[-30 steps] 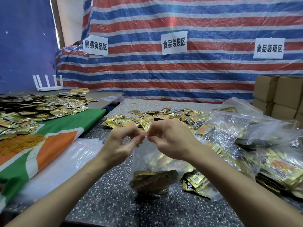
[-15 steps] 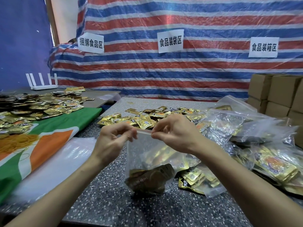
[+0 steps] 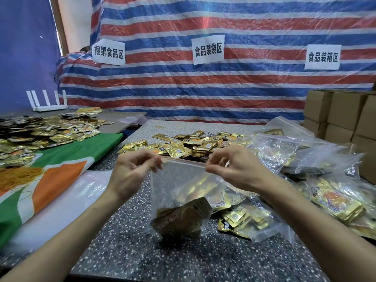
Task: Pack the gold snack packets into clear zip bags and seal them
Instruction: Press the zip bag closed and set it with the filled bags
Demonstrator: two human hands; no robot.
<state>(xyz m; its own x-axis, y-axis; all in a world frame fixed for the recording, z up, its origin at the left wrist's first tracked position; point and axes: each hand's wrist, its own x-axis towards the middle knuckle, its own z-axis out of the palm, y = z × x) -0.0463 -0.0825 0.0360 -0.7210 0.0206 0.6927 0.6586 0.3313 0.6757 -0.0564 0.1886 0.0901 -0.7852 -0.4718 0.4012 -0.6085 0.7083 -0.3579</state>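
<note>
Bag held up over the table (image 3: 126, 245), bottom edge about touching it. My left hand (image 3: 132, 174) pinches the left end of the zip strip (image 3: 183, 161) between thumb and fingers. My right hand (image 3: 234, 167) pinches the right end the same way, its spare fingers curled loosely.

Change: a second ago both pinches met at the middle of the strip. Half a second ago they had begun to part. Now they sit at the two corners, with the strip stretched straight between them. I read that as the closing pass run outward from the centre and nearly finished. I cannot tell whether the seal has caught all along.

The zip bag (image 3: 183, 188) hangs below the hands. A few gold packets (image 3: 181, 218) are slumped in its bottom.

Loose packets (image 3: 193, 143) wait just behind the hands. Filled bags (image 3: 335, 200) are heaped to the right. If the strip holds, this one probably joins that heap.
</note>
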